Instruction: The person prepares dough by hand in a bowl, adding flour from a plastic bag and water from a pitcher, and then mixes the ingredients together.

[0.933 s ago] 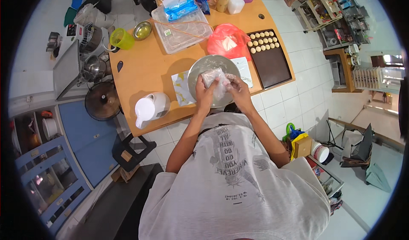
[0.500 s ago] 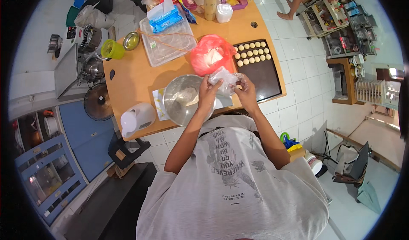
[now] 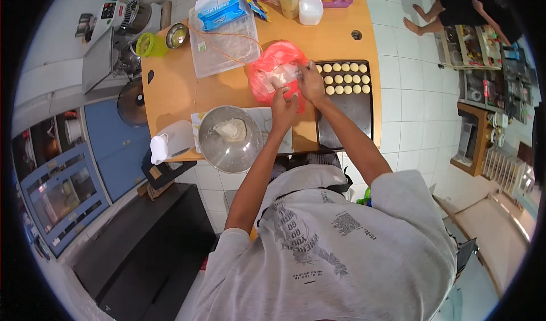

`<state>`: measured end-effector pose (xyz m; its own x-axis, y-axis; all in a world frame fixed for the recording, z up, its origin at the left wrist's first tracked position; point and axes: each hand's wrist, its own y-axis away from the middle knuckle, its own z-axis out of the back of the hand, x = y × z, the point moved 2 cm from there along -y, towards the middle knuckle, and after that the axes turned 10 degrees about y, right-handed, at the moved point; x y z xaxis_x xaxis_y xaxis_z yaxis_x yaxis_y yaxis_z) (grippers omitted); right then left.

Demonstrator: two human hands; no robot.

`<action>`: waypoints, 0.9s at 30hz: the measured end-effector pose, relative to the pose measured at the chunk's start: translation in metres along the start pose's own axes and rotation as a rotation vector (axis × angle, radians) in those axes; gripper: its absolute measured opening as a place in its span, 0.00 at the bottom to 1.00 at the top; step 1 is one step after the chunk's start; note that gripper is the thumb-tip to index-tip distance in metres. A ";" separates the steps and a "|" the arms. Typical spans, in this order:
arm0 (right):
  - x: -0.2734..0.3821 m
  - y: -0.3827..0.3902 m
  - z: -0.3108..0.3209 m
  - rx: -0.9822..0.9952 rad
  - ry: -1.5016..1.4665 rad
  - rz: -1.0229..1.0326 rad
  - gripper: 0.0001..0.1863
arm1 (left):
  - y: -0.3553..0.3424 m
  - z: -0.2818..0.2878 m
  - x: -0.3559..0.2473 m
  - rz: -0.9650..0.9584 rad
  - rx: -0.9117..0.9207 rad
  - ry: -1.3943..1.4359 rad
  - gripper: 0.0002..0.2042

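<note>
A red plastic bag with whitish contents and clear plastic in its mouth sits on the table in front of me. My left hand is at its near side, fingers bent against the edge. At the right side of the bag, my right hand has its fingers curled on the red plastic. A steel mixing bowl stands left of my left forearm, with a pale lump of dough inside. Right of the bag lies a dark baking tray; rows of small pale dough balls fill its far part.
A white jug stands at the table's near left. Farther back are a clear plastic lid, a blue tissue pack, a yellow-green cup and a white container. Another person's bare feet show at the far right.
Both hands have moved forward from over the table's near edge to the red bag. The clear plastic they held is now at the bag's mouth. The other person has shifted right.
</note>
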<state>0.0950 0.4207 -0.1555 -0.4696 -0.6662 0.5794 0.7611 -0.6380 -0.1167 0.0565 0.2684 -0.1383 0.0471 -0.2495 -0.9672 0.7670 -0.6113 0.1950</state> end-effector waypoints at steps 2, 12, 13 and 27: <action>-0.010 -0.015 -0.020 0.134 0.100 0.016 0.15 | -0.011 -0.003 -0.006 -0.059 -0.018 -0.214 0.20; -0.045 -0.024 -0.067 0.333 0.298 0.198 0.19 | -0.026 -0.015 0.013 0.045 0.160 -0.890 0.24; -0.045 -0.022 -0.067 0.321 0.321 0.218 0.19 | -0.025 -0.015 0.017 0.044 0.162 -0.934 0.25; -0.020 -0.023 0.002 0.513 0.023 0.128 0.18 | -0.001 0.003 -0.053 -0.081 0.104 -0.521 0.19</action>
<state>0.0882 0.4494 -0.1630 -0.3638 -0.7381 0.5682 0.9314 -0.2836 0.2280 0.0517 0.2799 -0.0867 -0.3533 -0.5220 -0.7763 0.6866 -0.7084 0.1639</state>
